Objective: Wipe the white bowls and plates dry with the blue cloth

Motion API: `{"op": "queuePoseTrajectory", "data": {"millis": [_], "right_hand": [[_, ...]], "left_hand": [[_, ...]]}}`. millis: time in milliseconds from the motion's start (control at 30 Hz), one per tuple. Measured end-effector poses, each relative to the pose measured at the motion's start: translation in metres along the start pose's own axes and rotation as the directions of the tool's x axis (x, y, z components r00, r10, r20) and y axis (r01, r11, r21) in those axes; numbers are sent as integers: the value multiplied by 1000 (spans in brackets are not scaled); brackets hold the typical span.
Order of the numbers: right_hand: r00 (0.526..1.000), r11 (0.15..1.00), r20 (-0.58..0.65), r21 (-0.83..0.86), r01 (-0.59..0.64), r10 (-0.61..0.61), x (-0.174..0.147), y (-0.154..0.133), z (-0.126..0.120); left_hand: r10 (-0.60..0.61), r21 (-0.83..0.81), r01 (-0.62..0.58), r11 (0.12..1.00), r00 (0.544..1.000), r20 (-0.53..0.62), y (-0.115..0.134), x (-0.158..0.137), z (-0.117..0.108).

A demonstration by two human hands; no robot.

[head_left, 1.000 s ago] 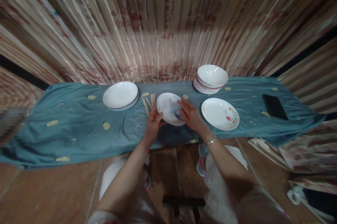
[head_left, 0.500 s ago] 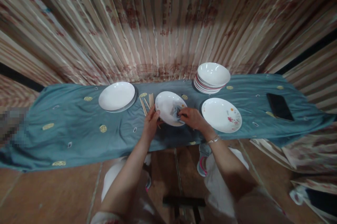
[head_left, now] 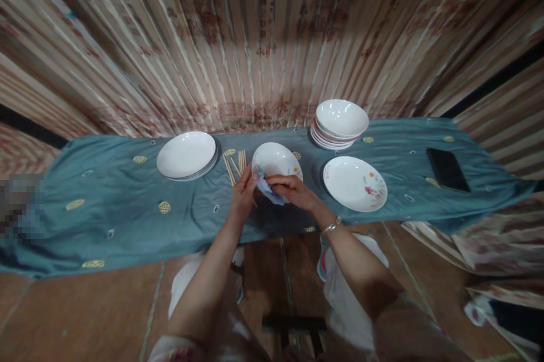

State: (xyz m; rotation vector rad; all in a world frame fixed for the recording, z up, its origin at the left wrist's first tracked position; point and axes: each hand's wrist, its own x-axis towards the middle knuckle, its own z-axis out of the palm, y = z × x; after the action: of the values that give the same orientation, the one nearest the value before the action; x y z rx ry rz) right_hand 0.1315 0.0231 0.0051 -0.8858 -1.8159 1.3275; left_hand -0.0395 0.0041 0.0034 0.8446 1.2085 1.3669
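A white plate [head_left: 278,159] with a small flower print is tilted up in front of me at the table's middle. My left hand [head_left: 243,195] grips its left edge, the thumb over the rim. Pinched in my right hand [head_left: 293,189] is a crumpled bluish cloth [head_left: 272,191], lying across the near rim of the plate, close to my left thumb. The fingers of my right hand partly cover the cloth. Just left of the plate, several wooden chopsticks [head_left: 230,169] lie on the tablecloth, partly hidden behind my left hand.
A stack of white plates [head_left: 187,153] stands at left. Behind to the right are stacked bowls [head_left: 342,118], with a flower-print plate [head_left: 352,181] in front. A dark flat device [head_left: 448,169] lies far right on the green tablecloth [head_left: 136,214]. A curtain [head_left: 255,39] hangs behind.
My right hand has moved the cloth from the plate's right side leftward to its near rim, close to my left hand. The left hand keeps its hold on the plate.
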Motion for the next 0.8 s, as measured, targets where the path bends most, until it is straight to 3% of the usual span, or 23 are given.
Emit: {"op": "queuePoseTrajectory", "data": {"millis": [233, 433, 600, 800], "right_hand": [[993, 997, -83, -12, 78, -79, 20, -3, 7], [982, 973, -151, -215, 78, -112, 32, -2, 5], [974, 893, -171, -446, 60, -151, 39, 6, 1], [978, 740, -146, -672, 13, -151, 37, 13, -6]], "left_hand": [[49, 81, -54, 995, 997, 52, 5, -5, 2], [93, 80, -100, 992, 992, 86, 8, -10, 4], [82, 57, -89, 994, 991, 106, 10, -12, 6], [38, 17, -40, 999, 995, 97, 10, -13, 5]]}}
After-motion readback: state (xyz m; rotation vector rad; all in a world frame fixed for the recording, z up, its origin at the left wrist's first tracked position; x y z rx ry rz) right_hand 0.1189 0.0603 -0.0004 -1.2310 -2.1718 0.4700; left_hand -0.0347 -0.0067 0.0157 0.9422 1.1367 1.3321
